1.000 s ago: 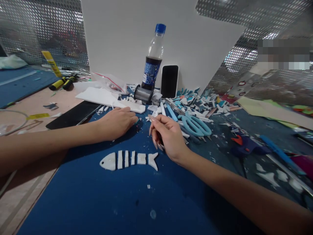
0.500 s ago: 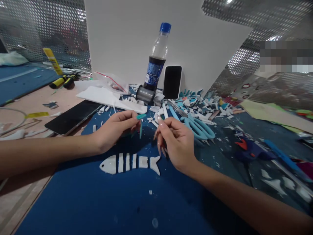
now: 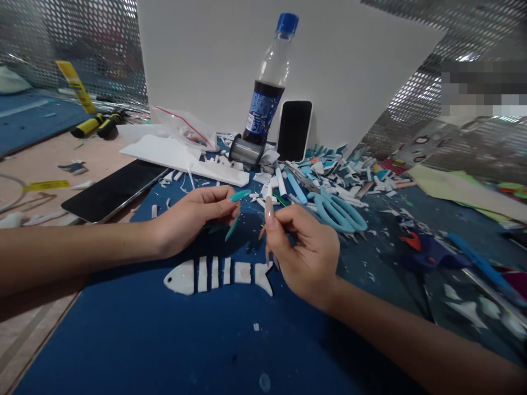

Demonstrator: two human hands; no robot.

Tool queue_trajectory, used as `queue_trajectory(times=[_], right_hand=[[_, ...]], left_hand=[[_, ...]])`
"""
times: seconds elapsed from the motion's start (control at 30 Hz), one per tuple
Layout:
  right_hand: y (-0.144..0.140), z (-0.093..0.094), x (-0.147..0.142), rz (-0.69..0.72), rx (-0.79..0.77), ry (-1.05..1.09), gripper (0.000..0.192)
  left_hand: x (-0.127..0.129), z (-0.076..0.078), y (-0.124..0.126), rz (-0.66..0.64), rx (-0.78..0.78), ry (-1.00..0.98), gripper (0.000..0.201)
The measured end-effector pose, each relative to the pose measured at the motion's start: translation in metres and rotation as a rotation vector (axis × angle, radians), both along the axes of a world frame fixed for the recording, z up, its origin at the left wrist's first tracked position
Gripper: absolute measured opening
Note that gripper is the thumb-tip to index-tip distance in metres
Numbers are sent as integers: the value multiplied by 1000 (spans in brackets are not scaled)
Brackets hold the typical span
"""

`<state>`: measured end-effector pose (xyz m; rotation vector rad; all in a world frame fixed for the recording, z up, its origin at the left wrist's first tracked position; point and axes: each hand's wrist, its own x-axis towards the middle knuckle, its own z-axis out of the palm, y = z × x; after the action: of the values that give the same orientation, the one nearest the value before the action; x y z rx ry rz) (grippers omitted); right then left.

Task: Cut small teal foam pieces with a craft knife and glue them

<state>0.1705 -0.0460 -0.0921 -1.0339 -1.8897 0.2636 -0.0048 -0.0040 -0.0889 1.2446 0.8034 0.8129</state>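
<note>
Teal is what I see pinched in my left hand [image 3: 193, 216]: a thin teal sliver [image 3: 231, 227] hanging from the fingertips, with long teal nails above it making it hard to tell where nail ends and piece begins. My right hand [image 3: 304, 249] sits at three o'clock of it, fingers curled together with thumb and forefinger closed as if on something very fine; I cannot tell what, if anything, is between them. Both hands hover just above the blue mat [image 3: 164, 340] on the tabletop, close enough that the two pinches nearly meet.

At six o'clock of the hands lies a white fish [image 3: 217, 272] cut into slices, head to the left, tail beside my right wrist, the slices kept in order with narrow gaps so the shape still reads. At two o'clock rest blue scissors [image 3: 340, 211], handles toward me, within easy reach. Beyond them, a heap of white and blue offcuts [image 3: 329, 170]. At twelve o'clock stand a cola bottle [image 3: 267, 88] and a phone [image 3: 294, 130], propped against the white board [image 3: 197, 66], out of the working area.
</note>
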Motion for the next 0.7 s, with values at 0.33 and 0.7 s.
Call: queue_trajectory(times=[0.33, 0.7], right_hand=[[0, -1, -1, -1, -33, -10, 24], [0, -1, -1, 13, -54, 3, 25]], left_hand=[[1, 0, -1, 4, 63, 75, 22], [-2, -1, -1, 10, 129, 139, 22]])
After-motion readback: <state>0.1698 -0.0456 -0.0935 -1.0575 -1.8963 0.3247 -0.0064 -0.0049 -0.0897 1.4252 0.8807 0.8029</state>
